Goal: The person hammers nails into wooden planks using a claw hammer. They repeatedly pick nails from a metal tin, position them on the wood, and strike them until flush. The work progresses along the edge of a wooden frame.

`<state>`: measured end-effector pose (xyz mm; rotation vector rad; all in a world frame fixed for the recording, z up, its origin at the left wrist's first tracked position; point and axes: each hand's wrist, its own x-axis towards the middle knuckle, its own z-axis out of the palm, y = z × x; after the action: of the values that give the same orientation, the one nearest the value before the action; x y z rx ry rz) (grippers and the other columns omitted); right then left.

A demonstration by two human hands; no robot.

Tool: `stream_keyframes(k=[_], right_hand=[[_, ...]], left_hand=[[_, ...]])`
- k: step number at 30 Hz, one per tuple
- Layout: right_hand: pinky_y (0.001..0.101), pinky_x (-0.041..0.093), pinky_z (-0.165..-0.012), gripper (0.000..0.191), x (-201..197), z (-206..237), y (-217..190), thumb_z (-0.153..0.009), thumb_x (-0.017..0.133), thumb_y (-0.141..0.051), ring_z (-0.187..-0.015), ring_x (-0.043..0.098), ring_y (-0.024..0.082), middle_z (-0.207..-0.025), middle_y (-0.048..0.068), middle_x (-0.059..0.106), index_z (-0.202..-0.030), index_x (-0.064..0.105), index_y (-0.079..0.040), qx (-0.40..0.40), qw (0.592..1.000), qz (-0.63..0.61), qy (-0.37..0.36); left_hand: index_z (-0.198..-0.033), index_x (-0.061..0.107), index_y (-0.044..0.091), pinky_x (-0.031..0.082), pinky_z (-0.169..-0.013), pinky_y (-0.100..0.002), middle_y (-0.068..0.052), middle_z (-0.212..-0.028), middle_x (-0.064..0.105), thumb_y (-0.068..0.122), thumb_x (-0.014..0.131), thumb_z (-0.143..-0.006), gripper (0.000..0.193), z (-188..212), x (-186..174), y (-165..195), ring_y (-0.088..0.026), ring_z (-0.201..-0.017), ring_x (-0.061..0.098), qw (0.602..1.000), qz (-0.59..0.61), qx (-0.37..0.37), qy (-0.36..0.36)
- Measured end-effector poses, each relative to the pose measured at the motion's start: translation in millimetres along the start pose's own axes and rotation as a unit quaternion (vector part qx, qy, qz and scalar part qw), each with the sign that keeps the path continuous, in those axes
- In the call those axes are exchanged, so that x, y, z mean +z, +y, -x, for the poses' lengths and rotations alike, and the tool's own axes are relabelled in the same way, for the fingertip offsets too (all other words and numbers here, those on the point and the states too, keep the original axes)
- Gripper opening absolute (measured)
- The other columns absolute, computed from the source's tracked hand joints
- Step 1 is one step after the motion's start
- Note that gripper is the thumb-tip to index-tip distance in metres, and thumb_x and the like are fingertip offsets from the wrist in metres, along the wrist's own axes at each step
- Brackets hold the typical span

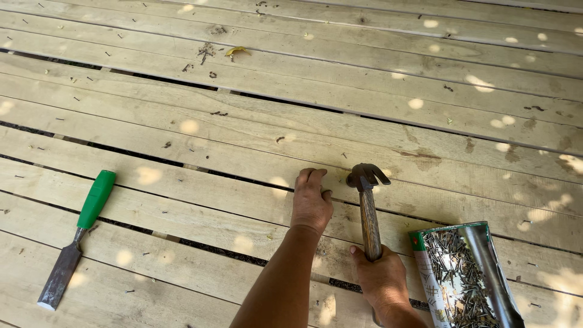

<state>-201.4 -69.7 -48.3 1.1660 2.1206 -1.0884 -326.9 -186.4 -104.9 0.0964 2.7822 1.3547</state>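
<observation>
Wooden hammer point(368, 209) gripped shut in right hand point(381, 280), handle lengthwise away from the body; head just right of left hand point(311, 203), fingers curled on plank point(243, 200), contents hidden.

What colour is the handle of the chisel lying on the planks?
Bright green; the chisel lies at the left of the head view, its blade dark metal.

Hands: 2, left point(311, 203) + right point(381, 276). Hammer point(367, 200) x1. Chisel point(78, 237) x1, green handle. Nail box point(464, 276) x1, nails too many to count.

Green-handled chisel point(76, 240), pale planks point(243, 140) (sun-dappled), dark-headed hammer point(367, 206).
</observation>
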Motion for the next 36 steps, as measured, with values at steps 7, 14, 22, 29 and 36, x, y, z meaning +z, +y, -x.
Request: stream_keyframes(k=[7, 14, 22, 29, 36], right_hand=[[0.0415, 0.051, -0.059, 0.039, -3, 8, -5, -0.096, 0.072, -0.042, -0.056, 0.055, 0.020, -0.066, 0.009, 0.061, -0.090, 0.068, -0.003, 0.019, 1.000, -0.014, -0.007], [0.0397, 0.051, -0.053, 0.035, -10, 15, -12, -0.093, 0.075, -0.041, -0.053, 0.054, 0.020, -0.065, 0.009, 0.061, -0.097, 0.068, -0.006, 0.030, 0.999, -0.023, -0.012], [0.0377, 0.045, -0.045, 0.048, -19, 21, -14, -0.093, 0.075, -0.046, -0.049, 0.044, 0.016, -0.059, 0.007, 0.051, -0.086, 0.064, 0.001, -0.088, 0.996, 0.007, 0.024], [0.0369, 0.048, -0.045, 0.036, -12, 30, -20, -0.093, 0.075, -0.039, -0.046, 0.048, 0.015, -0.057, 0.003, 0.052, -0.084, 0.064, -0.007, -0.022, 0.999, -0.012, -0.031], [0.0375, 0.044, -0.044, 0.045, -4, 29, 0, -0.089, 0.079, -0.040, -0.048, 0.045, 0.017, -0.057, 0.007, 0.051, -0.084, 0.064, 0.003, -0.174, 0.979, -0.083, 0.062]], left_hand=[[-0.143, 0.048, -0.010, 0.024, -0.121, -0.046, -0.018, -0.152, 0.040, 0.003, 0.060, -0.082, 0.063, 35, -15, 2, -0.034, -0.144, 0.032, 0.951, -0.282, 0.123, -0.022], [-0.148, 0.043, -0.007, 0.015, -0.127, -0.044, -0.026, -0.164, 0.024, 0.021, 0.052, -0.100, 0.056, 15, -27, 38, -0.038, -0.154, 0.020, 0.872, -0.426, 0.019, -0.242], [-0.149, 0.043, -0.006, 0.021, -0.124, -0.045, -0.018, -0.162, 0.033, 0.016, 0.050, -0.097, 0.057, 19, -17, 9, -0.031, -0.152, 0.028, 0.923, -0.356, 0.036, -0.138], [-0.151, 0.041, -0.006, 0.021, -0.125, -0.044, -0.018, -0.163, 0.032, 0.015, 0.054, -0.096, 0.060, 15, -21, 8, -0.031, -0.152, 0.028, 0.924, -0.352, 0.020, -0.152], [-0.145, 0.047, -0.005, 0.024, -0.120, -0.047, -0.018, -0.160, 0.033, 0.018, 0.056, -0.095, 0.056, 19, -29, 23, -0.032, -0.149, 0.031, 0.910, -0.380, 0.022, -0.165]])
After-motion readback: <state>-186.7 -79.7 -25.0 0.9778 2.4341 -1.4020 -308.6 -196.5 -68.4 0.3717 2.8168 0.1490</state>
